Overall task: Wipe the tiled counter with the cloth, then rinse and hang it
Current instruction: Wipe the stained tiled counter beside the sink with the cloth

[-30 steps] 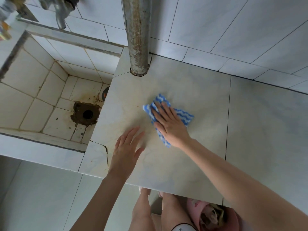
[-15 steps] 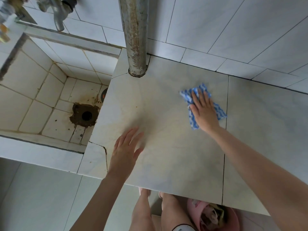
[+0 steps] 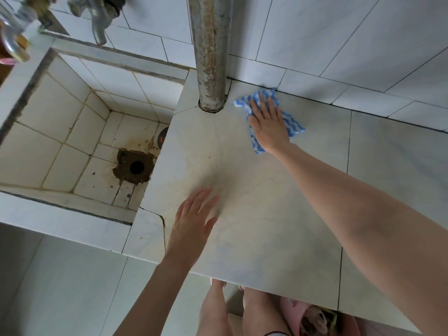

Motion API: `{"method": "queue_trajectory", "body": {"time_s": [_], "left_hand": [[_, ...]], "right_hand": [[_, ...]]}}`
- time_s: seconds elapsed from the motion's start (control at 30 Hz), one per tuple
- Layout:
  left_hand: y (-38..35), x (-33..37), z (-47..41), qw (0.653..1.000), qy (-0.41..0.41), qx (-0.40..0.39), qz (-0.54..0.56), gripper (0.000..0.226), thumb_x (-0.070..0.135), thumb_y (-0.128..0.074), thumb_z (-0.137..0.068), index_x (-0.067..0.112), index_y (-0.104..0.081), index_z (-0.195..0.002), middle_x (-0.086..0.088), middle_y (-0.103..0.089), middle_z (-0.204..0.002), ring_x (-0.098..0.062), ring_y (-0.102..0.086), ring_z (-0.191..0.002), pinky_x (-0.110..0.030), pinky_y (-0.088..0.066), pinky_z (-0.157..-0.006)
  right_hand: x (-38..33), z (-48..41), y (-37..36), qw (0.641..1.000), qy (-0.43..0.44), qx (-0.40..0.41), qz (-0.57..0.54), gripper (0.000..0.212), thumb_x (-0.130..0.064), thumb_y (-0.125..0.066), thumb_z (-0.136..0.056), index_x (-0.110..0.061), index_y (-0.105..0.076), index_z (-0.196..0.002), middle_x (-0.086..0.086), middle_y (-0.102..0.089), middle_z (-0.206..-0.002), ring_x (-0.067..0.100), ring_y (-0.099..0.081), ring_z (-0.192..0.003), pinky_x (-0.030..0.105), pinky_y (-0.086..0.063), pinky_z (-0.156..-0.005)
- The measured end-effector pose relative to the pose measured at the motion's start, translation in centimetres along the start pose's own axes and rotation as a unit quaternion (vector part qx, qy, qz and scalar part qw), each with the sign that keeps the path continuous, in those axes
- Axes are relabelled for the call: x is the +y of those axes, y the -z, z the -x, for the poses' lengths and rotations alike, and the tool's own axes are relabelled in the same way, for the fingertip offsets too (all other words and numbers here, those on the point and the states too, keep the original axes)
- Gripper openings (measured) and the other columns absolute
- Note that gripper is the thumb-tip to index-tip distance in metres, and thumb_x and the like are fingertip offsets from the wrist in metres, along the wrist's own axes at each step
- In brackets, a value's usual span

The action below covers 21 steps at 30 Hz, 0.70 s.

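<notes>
Pressing flat, fingers spread, right hand (image 3: 268, 124) pins cloth (image 3: 292, 121) at counter (image 3: 266, 226) back edge beside pipe (image 3: 211, 57); left hand (image 3: 192, 225) open, braced; risk: cloth bunching against wall, missing stains.

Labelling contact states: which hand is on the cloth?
The right hand, pressed flat on the blue-and-white cloth beside the pipe at the back wall. The left hand rests bare on the counter.
</notes>
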<state>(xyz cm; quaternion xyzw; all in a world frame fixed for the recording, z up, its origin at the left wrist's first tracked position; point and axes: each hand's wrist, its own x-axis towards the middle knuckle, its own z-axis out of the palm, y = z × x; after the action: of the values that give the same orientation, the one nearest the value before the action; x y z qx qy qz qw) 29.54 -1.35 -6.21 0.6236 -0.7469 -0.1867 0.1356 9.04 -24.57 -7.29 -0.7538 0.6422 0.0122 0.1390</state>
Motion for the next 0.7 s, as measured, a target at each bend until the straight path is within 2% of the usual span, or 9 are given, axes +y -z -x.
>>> {"method": "queue_trajectory", "body": {"time_s": [0.23, 0.4, 0.53, 0.7], "left_hand": [[0.8, -0.2, -0.2, 0.999, 0.010, 0.000, 0.043, 0.045, 0.020, -0.056, -0.088, 0.020, -0.046, -0.132, 0.000, -0.044, -0.140, -0.018, -0.042, -0.128, -0.033, -0.034, -0.103], [1.8, -1.4, 0.3, 0.998, 0.047, 0.009, 0.031, 0.048, 0.020, -0.058, -0.086, 0.020, -0.046, -0.132, -0.003, -0.042, -0.141, -0.023, -0.043, -0.127, -0.040, -0.039, -0.103], [2.1, -2.9, 1.1, 0.995, 0.094, 0.013, 0.017, 0.053, 0.021, -0.060, -0.085, 0.017, -0.042, -0.135, -0.007, -0.039, -0.142, -0.026, -0.039, -0.129, -0.045, -0.039, -0.103], [2.6, -3.9, 1.4, 0.994, 0.110, 0.030, 0.002, 0.053, 0.021, -0.058, -0.086, 0.013, -0.040, -0.135, -0.008, -0.040, -0.142, -0.028, -0.040, -0.127, -0.044, -0.039, -0.101]], "right_hand": [[-4.2, 2.0, -1.7, 0.995, 0.093, -0.012, 0.025, 0.050, -0.029, -0.015, -0.103, -0.024, -0.002, -0.150, -0.001, 0.004, -0.159, 0.020, 0.010, -0.146, 0.035, 0.007, -0.117], [-6.7, 7.3, -3.2, 0.984, 0.176, -0.034, 0.014, 0.060, -0.039, 0.004, -0.092, -0.026, -0.007, -0.150, -0.005, -0.001, -0.159, 0.019, 0.005, -0.146, 0.032, 0.008, -0.115], [-7.8, 13.4, -5.0, 0.970, 0.241, -0.028, -0.003, 0.051, -0.035, -0.015, -0.100, -0.023, -0.019, -0.150, -0.003, -0.013, -0.158, 0.020, -0.004, -0.146, 0.035, 0.002, -0.118], [-6.2, 16.0, -5.3, 0.963, 0.267, -0.034, -0.031, 0.048, -0.034, -0.014, -0.102, -0.023, -0.023, -0.148, -0.004, -0.017, -0.157, 0.017, -0.008, -0.146, 0.034, -0.004, -0.118]]}}
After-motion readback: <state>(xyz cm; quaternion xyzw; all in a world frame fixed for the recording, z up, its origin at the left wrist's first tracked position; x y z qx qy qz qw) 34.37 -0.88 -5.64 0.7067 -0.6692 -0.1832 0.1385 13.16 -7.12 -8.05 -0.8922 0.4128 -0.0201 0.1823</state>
